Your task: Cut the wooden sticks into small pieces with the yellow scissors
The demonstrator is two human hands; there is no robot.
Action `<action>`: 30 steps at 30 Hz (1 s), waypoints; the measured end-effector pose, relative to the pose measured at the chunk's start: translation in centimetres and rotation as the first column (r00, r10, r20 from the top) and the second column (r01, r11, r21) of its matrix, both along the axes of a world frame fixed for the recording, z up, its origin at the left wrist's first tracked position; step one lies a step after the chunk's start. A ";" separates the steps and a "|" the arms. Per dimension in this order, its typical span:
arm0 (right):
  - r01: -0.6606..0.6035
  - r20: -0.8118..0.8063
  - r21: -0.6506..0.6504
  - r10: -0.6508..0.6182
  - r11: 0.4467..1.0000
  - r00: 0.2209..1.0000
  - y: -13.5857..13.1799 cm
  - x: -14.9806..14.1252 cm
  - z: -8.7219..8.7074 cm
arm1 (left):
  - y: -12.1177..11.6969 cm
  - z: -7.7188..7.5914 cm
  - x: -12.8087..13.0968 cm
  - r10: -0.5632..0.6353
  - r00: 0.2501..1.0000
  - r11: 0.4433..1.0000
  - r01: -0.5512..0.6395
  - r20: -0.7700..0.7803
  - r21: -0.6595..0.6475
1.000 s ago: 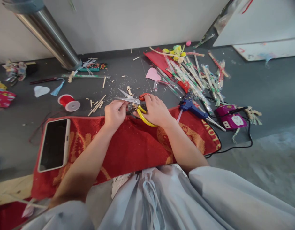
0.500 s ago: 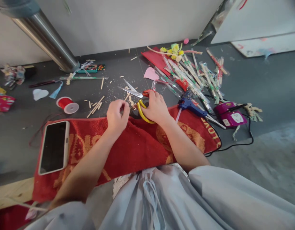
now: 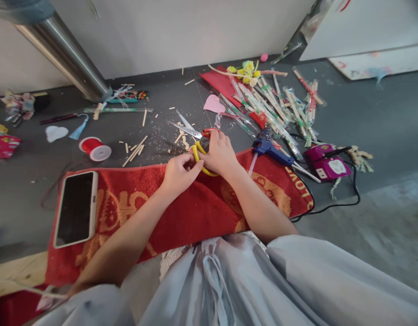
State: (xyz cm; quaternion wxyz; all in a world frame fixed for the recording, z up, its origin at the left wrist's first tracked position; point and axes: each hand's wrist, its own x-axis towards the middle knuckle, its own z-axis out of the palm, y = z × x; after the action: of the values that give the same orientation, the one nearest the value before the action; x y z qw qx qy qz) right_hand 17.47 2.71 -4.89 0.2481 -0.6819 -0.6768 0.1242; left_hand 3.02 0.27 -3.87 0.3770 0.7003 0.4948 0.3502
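Note:
My right hand is wrapped round the handles of a pair of scissors, one handle red and the other yellow. The blades are spread apart and point to the far left over small wooden scraps. Right beside the yellow handle, my left hand has its fingers and thumb drawn together; what they hold, if anything, is hidden. Both hands are above the near edge of a red towel. Cut wooden stick pieces lie left of the scissors.
A phone rests on the towel's left end. Beyond it stands a spool of red ribbon. To the right lie a blue glue gun, many wrapped chopsticks and a purple power block with a black cable. A metal post rises at back left.
My left hand has moved right and nearer to me, from beside the scraps to the yellow handle. The right hand and the scissors have hardly moved; the blades stay apart.

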 end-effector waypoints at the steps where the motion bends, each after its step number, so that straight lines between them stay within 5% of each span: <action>1: -0.008 -0.008 0.007 0.008 1.000 1.000 -0.1 0.0 0.1 | -0.1 0.1 0.1 -0.005 0.999 1.000 0.005 0.034 0.002; 20: -0.088 0.031 0.054 0.086 0.995 0.996 0.2 0.7 0.3 | 0.1 0.4 -0.4 0.016 0.998 0.996 -0.011 -0.053 0.087; 23: -0.098 0.029 0.105 0.095 0.990 0.995 0.1 0.8 0.6 | 0.8 0.2 -1.4 0.191 0.981 0.937 -0.172 -0.034 0.305; 25: -0.118 0.028 0.110 0.116 0.987 0.993 -0.1 0.8 0.8 | 1.6 -0.1 -2.3 0.345 0.938 0.829 -0.283 -0.043 0.482; 27: -0.148 0.021 0.096 0.147 0.984 0.989 -0.2 0.6 1.0 | 2.5 -0.6 -3.1 0.393 0.914 0.766 -0.266 -0.099 0.585; 30: -0.198 -0.006 0.058 0.198 0.979 0.980 -0.5 0.3 1.1 | 3.4 -1.5 -3.8 0.364 0.906 0.775 -0.168 -0.213 0.609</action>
State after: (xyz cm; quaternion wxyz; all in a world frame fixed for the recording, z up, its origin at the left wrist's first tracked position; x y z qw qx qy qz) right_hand 17.73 2.26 -3.76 0.2576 -0.6031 -0.7431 0.1328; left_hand -0.79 3.68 -5.37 0.0072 0.7499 0.5145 0.4158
